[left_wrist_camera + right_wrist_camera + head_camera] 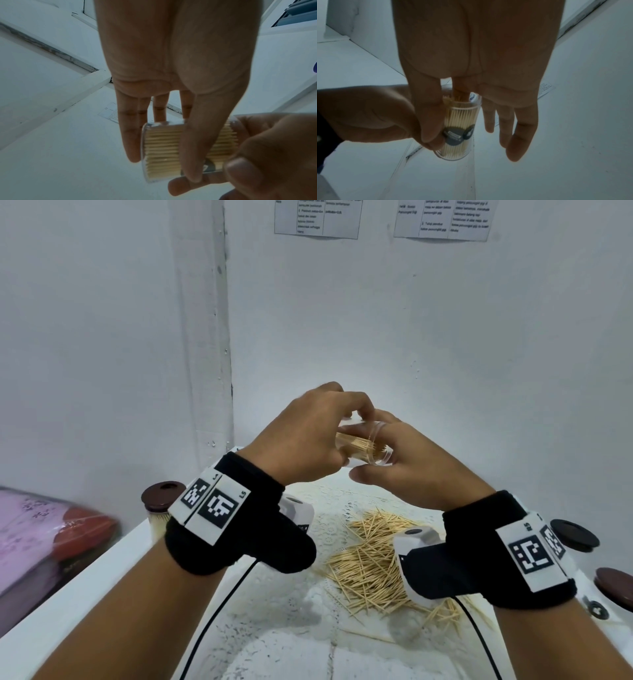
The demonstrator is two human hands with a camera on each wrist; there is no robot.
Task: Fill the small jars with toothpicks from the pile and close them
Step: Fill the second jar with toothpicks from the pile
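Observation:
A small clear jar (363,451) packed with toothpicks lies on its side in the air above the table, its mouth towards the right. My left hand (308,436) grips its body, thumb across the wall (193,148) and fingers behind. My right hand (411,463) is at the mouth: the thumb lies along the jar (462,121) and the index finger reaches into the opening onto the toothpick tips, while the other fingers are straight. The jar has no lid on. The loose toothpick pile (370,563) lies on the table below my wrists.
A jar with a brown lid (162,494) stands at the table's left edge. Two dark lids (575,534) (615,583) lie at the right edge. A pink bag (41,535) lies beyond the left rim (85,577). Walls close the back and left.

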